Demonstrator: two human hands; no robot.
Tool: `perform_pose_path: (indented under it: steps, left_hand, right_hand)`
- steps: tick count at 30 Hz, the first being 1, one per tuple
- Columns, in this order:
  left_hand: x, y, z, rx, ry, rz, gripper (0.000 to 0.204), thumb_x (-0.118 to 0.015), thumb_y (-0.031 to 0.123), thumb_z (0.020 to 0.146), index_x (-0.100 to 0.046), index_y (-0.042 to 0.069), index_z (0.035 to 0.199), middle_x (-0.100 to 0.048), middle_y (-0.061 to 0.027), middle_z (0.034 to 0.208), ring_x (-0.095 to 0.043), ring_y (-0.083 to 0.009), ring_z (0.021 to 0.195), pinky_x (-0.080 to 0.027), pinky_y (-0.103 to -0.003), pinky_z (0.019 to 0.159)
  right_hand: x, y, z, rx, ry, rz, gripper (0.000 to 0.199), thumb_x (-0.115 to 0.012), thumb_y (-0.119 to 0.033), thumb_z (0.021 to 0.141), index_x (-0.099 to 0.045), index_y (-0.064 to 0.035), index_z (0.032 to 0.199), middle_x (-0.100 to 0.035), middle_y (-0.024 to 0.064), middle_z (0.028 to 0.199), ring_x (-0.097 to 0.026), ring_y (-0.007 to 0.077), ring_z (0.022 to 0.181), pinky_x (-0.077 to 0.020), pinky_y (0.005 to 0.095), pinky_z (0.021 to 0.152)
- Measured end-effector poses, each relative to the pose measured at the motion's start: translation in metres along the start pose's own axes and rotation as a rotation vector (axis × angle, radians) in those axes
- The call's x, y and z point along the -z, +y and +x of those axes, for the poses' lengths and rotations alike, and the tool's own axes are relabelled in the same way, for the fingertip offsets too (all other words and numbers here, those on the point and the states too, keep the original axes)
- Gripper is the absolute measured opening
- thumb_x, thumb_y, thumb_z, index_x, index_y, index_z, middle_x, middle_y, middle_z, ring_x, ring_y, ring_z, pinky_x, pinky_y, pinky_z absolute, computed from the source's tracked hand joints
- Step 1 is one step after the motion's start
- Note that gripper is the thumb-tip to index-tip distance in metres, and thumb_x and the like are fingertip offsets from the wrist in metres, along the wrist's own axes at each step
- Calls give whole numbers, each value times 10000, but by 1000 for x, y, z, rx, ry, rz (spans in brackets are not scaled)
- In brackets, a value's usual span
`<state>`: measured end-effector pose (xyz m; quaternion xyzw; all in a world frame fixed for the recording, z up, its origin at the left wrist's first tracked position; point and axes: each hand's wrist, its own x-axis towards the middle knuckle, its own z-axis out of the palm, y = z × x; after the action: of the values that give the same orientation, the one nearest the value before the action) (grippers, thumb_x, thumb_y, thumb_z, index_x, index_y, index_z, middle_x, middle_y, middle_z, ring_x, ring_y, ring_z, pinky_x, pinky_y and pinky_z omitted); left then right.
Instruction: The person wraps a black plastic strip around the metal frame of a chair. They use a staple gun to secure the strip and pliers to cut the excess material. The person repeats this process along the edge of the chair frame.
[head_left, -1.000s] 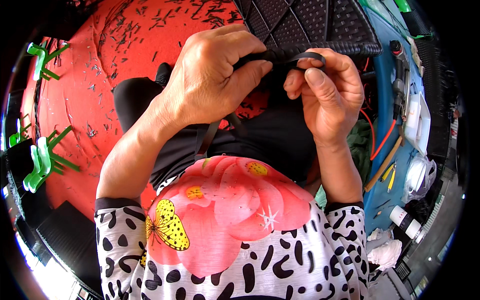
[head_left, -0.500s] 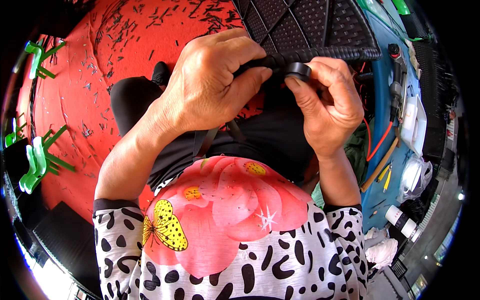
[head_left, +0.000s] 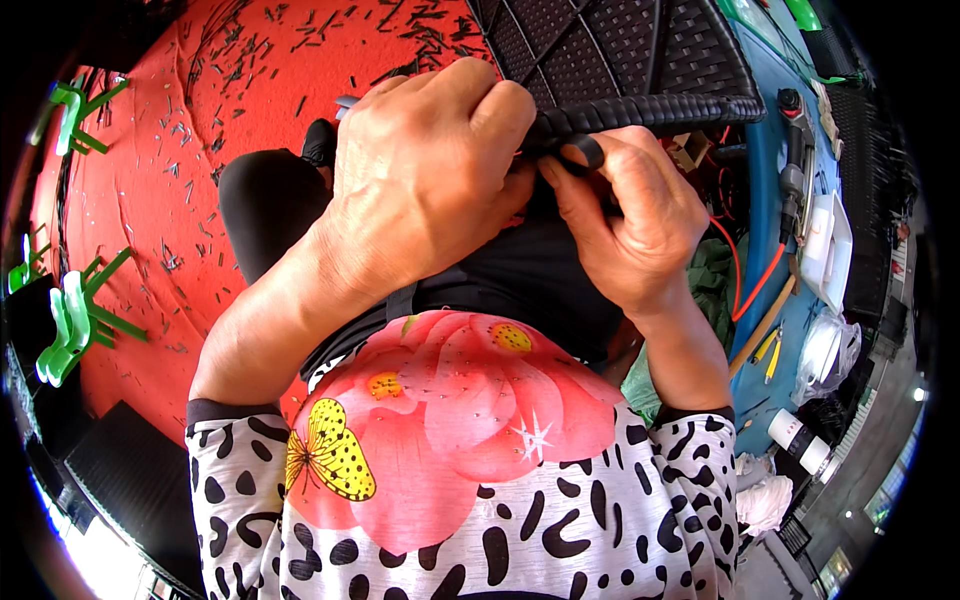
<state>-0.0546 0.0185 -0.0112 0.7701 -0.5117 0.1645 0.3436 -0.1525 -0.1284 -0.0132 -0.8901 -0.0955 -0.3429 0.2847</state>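
A dark brown woven wicker panel [head_left: 620, 60] stands in front of me, its near rail [head_left: 650, 112] wound with black strip. My left hand [head_left: 430, 165] is closed around the left end of that rail, its fingertips mostly hidden behind the knuckles. Just below the rail, my right hand [head_left: 640, 215] pinches a flat black strip [head_left: 583, 152] between thumb and fingers; it curls over in a small loop. Both hands nearly meet there. Past the left knuckles pokes a small grey piece [head_left: 346, 103], too hidden to name.
Dark scraps lie scattered over the red floor covering [head_left: 150, 200]. At left are green plastic stands [head_left: 85, 315]. A blue surface [head_left: 765, 240] on the right bears a power tool [head_left: 793, 170] with a red hose, a white tray [head_left: 828, 250], yellow-handled tools [head_left: 770, 352] and a white cylinder [head_left: 800, 440].
My left hand has rolled over, hiding its thumb and fingertips. The right hand has shifted slightly left with the strip, whose loop has turned and sits closer to the left hand.
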Motion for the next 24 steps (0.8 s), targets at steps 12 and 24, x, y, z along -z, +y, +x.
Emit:
perform_pose_path:
  steps: [12,24]
  left_hand:
    - [2,5,2,41,12,84,262,-752,96,564,-562,56,740,-492,-76,654,-536,-269,558,-430,-370,480]
    - [-1,3,1,34,35,50,250,-732,63,545,-548,53,713,-470,-79,628,-512,-267,534,-417,-361,465]
  right_hand:
    - [12,67,124,-311,-1254,471,244,-555,-124,891,-636,46,1045,-681,77,884,-608,134,782,-477,263,710]
    - [-25,81,109,-577,-1415,882,383,-587,-17,698,-605,62,1072,-653,53,904,-587,84,815,-460,226,759]
